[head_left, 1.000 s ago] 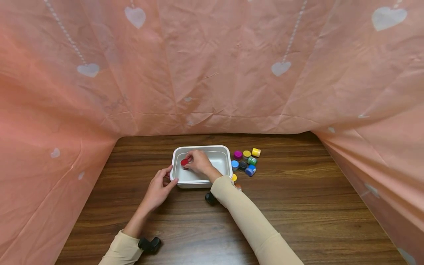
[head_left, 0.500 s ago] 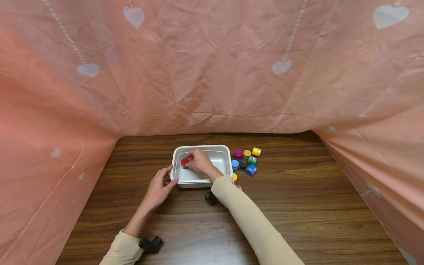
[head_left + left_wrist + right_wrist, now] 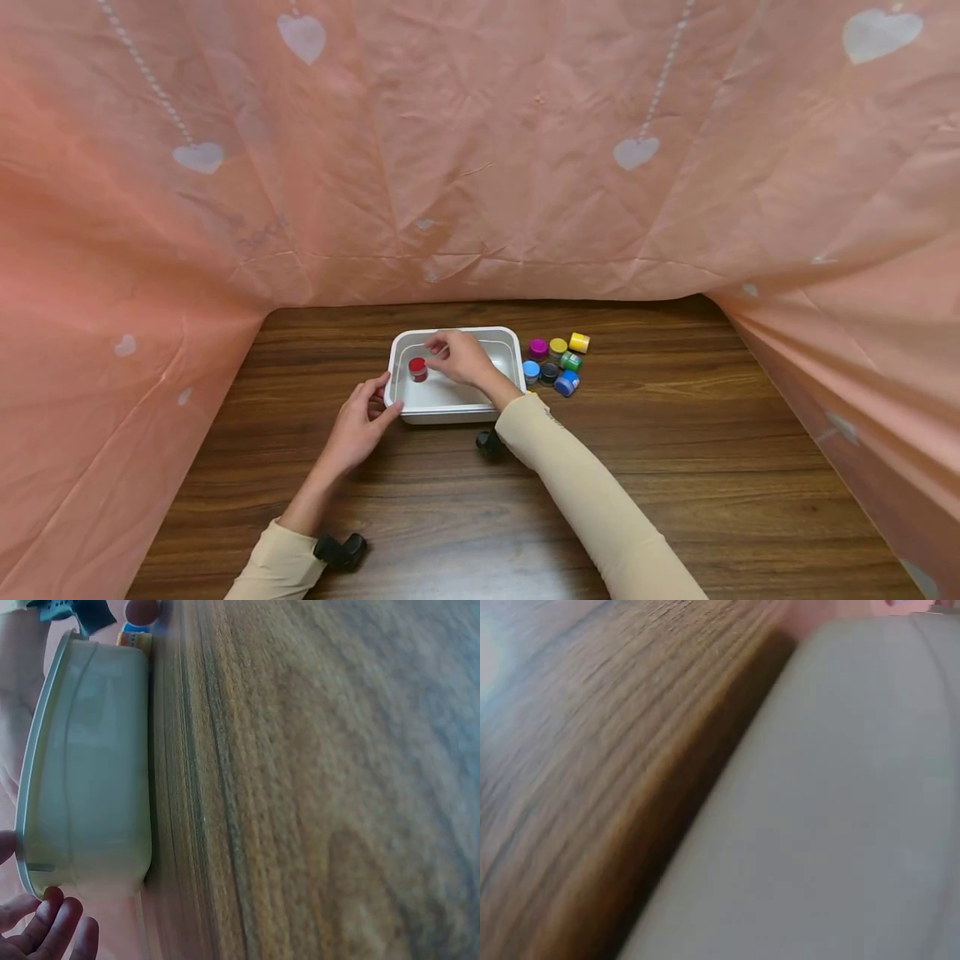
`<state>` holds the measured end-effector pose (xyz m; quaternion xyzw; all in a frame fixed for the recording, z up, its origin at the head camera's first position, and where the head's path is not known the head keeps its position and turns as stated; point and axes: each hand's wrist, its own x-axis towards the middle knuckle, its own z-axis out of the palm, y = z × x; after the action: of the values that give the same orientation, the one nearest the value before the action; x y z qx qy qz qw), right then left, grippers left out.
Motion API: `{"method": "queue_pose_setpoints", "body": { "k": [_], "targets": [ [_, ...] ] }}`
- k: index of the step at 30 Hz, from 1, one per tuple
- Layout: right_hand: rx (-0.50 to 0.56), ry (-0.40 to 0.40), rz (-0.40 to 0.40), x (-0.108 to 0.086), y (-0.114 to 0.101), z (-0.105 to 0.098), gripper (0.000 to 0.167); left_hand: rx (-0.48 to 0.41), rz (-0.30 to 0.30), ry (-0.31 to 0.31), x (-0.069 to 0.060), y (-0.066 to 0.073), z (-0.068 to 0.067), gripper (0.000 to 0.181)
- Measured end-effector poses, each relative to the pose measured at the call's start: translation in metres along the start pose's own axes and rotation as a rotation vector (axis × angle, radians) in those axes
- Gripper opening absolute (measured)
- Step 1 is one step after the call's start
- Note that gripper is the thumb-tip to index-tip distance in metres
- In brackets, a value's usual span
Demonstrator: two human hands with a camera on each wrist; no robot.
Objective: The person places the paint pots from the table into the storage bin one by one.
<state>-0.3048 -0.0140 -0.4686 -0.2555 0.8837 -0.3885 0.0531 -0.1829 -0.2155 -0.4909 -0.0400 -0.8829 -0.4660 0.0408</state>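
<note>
A small jar with a red lid (image 3: 417, 370) stands upright inside a white rectangular container (image 3: 442, 418), toward its left side. My left hand (image 3: 358, 425) grips the container's near left corner, thumb at the front and fingers round the side; the left wrist view shows its fingertips (image 3: 64, 922) at the rim. Over the container's middle hovers my right hand (image 3: 461, 358), its fingers loosely bent, holding nothing and a little to the right of the red-lidded jar. Only the container's outer wall (image 3: 840, 795) and tabletop show in the right wrist view; the right hand is out of it.
Several small paint-like jars cluster against the container's right side, among them a magenta-lidded jar (image 3: 537, 348), a black-lidded jar (image 3: 549, 373) and a blue-lidded jar (image 3: 567, 382). A yellow jar (image 3: 579, 342) lies on its side. Pink cloth (image 3: 480, 208) surrounds the wooden table (image 3: 675, 467).
My right hand has let go of the red-lidded jar and moved slightly right and up from it. The jar stays in the container, and my left hand has kept its place.
</note>
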Motion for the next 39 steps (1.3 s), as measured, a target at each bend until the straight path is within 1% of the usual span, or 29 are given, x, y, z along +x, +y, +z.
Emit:
{"method": "queue_pose_setpoints", "body": {
  "k": [4,10,17,23,26,31,36,39],
  "targets": [
    [0.003,0.013,-0.024,-0.009,0.001,-0.014,0.027,0.002,-0.003,-0.008,0.000,0.000,-0.001,0.059],
    [0.024,0.013,-0.051,-0.028,0.003,-0.040,0.028,0.000,-0.005,-0.004,0.000,0.000,0.000,0.058],
    [0.060,0.008,-0.021,-0.059,0.010,-0.070,0.027,-0.003,-0.006,-0.010,0.000,-0.002,0.001,0.059],
    [0.067,0.049,-0.031,-0.081,0.016,-0.089,0.029,-0.003,0.007,-0.007,0.001,-0.002,0.000,0.060],
    [0.070,0.062,-0.039,-0.093,0.020,-0.096,0.028,0.001,0.001,-0.011,0.000,-0.002,-0.001,0.060],
    [0.040,0.088,-0.039,-0.115,0.031,-0.104,0.029,-0.001,-0.004,-0.020,-0.001,0.000,-0.001,0.060],
    [0.063,0.095,-0.002,-0.136,0.046,-0.107,0.027,-0.001,-0.002,-0.017,0.000,0.001,-0.001,0.060],
    [0.072,0.083,0.016,-0.146,0.055,-0.105,0.026,-0.004,-0.004,-0.017,-0.001,0.001,-0.001,0.060]
  ]
}}
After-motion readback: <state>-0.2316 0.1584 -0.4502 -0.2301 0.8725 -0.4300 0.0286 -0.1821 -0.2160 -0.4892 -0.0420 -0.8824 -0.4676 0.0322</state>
